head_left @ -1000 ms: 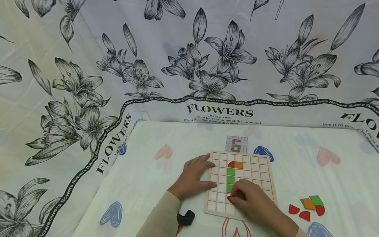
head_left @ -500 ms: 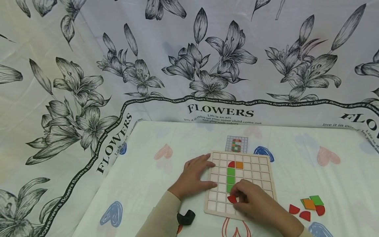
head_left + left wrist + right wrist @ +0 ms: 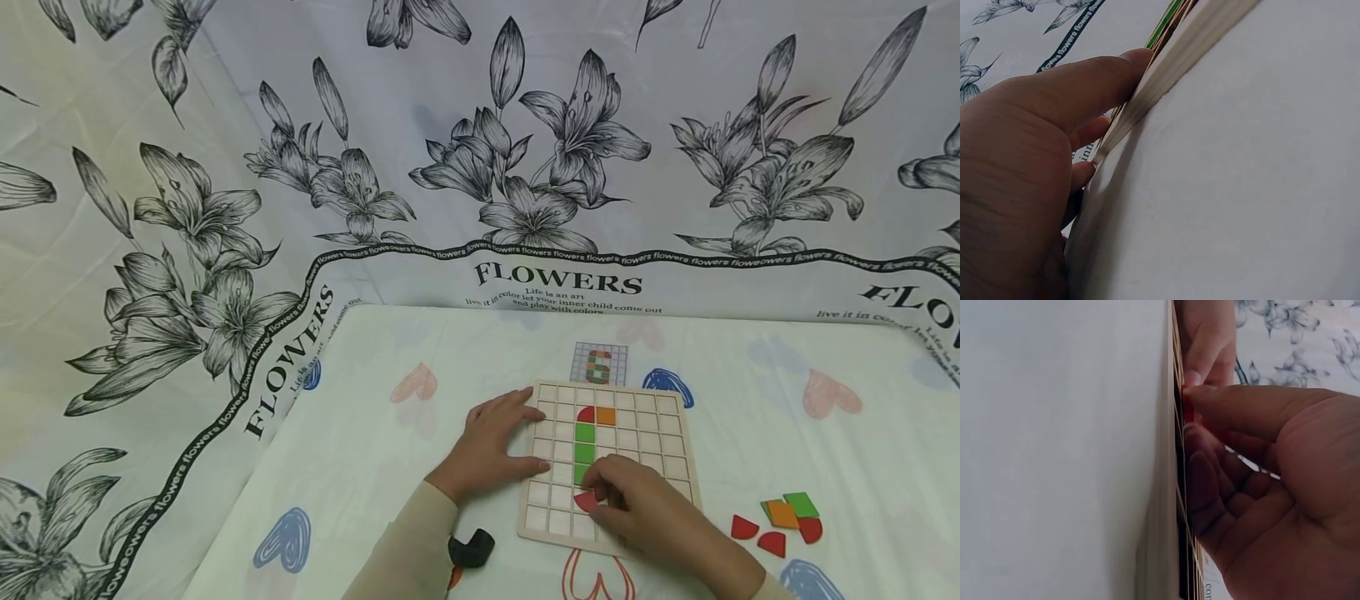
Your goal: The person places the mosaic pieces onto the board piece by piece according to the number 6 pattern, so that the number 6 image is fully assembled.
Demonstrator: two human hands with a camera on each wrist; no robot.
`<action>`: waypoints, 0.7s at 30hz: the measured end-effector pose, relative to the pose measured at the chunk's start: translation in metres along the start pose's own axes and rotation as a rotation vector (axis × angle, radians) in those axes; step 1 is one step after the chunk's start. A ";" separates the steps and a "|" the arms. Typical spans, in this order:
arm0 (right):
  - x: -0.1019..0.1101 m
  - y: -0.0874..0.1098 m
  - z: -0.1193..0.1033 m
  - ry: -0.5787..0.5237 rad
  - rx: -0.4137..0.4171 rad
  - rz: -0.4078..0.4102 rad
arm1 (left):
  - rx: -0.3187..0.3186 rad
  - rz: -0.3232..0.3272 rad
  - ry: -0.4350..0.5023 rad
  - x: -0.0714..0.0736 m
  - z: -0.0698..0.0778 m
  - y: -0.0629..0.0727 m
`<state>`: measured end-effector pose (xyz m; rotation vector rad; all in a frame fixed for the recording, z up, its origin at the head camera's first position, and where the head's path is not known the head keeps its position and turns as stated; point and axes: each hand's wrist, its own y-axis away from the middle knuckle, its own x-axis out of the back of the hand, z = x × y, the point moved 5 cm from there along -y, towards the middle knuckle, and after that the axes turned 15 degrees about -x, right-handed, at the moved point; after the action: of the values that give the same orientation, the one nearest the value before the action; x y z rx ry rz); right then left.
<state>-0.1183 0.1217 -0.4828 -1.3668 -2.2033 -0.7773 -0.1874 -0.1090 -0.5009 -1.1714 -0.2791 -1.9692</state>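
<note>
A wooden grid board [image 3: 550, 523] lies on the table. My left hand [image 3: 491, 442] rests at its left side, fingers spread, with the thumb over the edge; the left wrist view shows that thumb [image 3: 1107, 78] against the board's rim. Set in the grid are a red quarter-circle tile [image 3: 587, 415], an orange square tile [image 3: 605, 416] beside it and a column of green square tiles [image 3: 585, 433] below. Thumb and fingers of my right hand [image 3: 641, 504] pinch another red quarter-circle tile [image 3: 584, 502] close over the cell under the green column. My fingers partly hide this tile.
Right of the board lie loose red tiles [image 3: 745, 527], an orange tile [image 3: 782, 514] and a green tile [image 3: 802, 504], some overlapping. Behind the board is a pattern card [image 3: 598, 364] with a coloured figure. A black curved object [image 3: 471, 550] sits by my left sleeve.
The red tile in my right hand has turned, so more of its face shows than a second ago. My right hand shifted only slightly; my left hand stayed at the board's edge.
</note>
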 end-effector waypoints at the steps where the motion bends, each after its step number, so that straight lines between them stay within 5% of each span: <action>1: 0.000 0.000 -0.001 0.009 -0.010 0.010 | 0.000 0.000 0.000 0.000 0.000 0.000; 14: -0.007 0.000 -0.005 0.071 -0.053 0.100 | -0.006 0.002 -0.001 -0.002 -0.002 0.000; 21: -0.006 0.000 -0.005 0.077 -0.026 0.058 | 0.004 -0.001 0.010 -0.002 -0.002 0.000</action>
<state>-0.1153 0.1145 -0.4834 -1.3833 -2.0930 -0.8255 -0.1884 -0.1092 -0.5034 -1.1586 -0.2784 -1.9742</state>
